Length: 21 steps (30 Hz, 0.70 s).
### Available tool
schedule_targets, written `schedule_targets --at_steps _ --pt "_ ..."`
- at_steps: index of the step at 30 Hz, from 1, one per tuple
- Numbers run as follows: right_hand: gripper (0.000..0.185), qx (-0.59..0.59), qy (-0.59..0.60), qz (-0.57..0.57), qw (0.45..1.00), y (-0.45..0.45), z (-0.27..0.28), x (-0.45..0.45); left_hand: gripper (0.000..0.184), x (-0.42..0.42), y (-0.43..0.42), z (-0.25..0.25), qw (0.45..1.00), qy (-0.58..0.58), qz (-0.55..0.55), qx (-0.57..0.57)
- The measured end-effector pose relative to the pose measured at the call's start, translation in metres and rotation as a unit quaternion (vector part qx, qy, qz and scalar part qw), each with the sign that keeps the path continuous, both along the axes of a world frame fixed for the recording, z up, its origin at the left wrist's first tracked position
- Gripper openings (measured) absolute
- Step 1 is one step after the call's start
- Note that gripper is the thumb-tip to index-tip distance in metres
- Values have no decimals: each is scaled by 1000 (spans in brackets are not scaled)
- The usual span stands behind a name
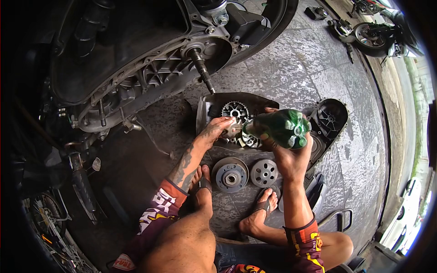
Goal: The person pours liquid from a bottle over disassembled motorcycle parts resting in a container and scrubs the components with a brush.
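Observation:
A green plastic bottle [283, 127] is tipped over a tray [268, 100] on the floor, its base toward the camera and its neck toward the left. My right hand [293, 157] is closed around the bottle. My left hand [215, 131] is closed on a round metal part [232, 129] above the tray, near the bottle's neck. A toothed metal disc [235, 109] lies in the tray just beyond my left fingers. Under the bottle's neck is another round metal part [251, 140]. Any liquid is too small to tell.
A clutch assembly [231, 175] and a holed round plate [264, 173] lie between my feet and the tray. A black cover [331, 119] is at the right. An opened engine case with a protruding shaft [200, 68] stands beyond the tray; a motorcycle [373, 36] is far right.

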State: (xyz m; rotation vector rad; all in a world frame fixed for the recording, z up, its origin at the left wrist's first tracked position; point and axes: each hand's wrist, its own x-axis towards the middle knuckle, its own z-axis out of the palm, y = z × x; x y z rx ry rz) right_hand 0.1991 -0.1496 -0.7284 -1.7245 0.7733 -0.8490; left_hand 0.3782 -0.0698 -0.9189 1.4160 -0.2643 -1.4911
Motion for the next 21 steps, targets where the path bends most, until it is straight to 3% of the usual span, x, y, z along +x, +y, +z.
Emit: schedule_targets --at_steps 4,10,11,13,14,17,21 --pt "40 48 -72 -28 996 -9 -2 -4 29 9 1 10 994 -76 -82 3" --pt "38 31 -85 -30 995 -12 -2 -1 21 9 2 -8 986 -113 -69 -106" --pt "38 31 -86 -30 995 -12 -4 -1 21 8 2 -12 985 -114 -69 -106" --pt "37 72 -83 -53 993 -10 -9 -3 23 4 1 -18 971 -224 -80 -30" --pt "37 76 -79 -58 992 -12 -19 -5 26 2 0 -21 959 -265 -85 -44" --pt "37 91 -84 -71 990 -11 -25 -8 26 -2 -3 3 942 -305 -139 17" --pt "37 103 -90 -68 988 -11 -29 -9 26 -6 -5 -8 942 -313 -120 -9"
